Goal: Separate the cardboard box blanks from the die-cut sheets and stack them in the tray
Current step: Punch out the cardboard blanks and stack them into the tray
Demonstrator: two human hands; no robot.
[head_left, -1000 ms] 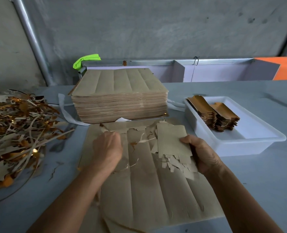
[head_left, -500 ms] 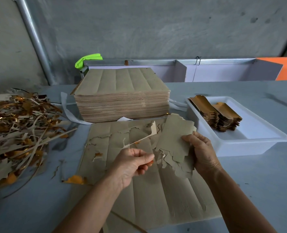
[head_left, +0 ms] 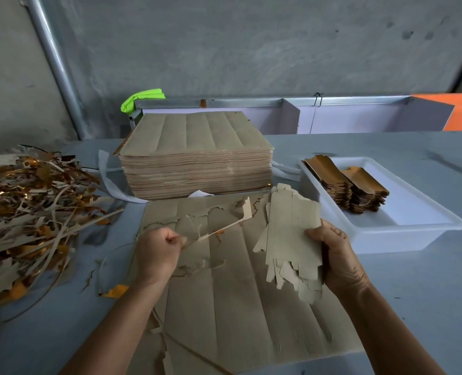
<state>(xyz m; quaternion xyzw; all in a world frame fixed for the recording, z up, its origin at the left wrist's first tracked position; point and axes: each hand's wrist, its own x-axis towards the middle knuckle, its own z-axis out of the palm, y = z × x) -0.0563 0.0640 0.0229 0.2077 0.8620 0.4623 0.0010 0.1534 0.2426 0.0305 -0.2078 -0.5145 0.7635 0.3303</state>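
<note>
Beige cardboard box blanks [head_left: 292, 239], gathered as a fanned bundle, are gripped by the right hand [head_left: 338, 255], its fingers curled round the bundle's right edge, above the flat beige die-cut sheet [head_left: 224, 307] on the grey desk [head_left: 414, 307]. Left hand [head_left: 156, 253]: fingers closed, pinching a thin waste strip [head_left: 229, 223]. White plastic tray [head_left: 403, 234], right, holds two stacks of gold-faced blanks [head_left: 346, 185]. Tall pile of uncut sheets [head_left: 197, 163] behind; scrap trimmings [head_left: 29, 212] at left.
</note>
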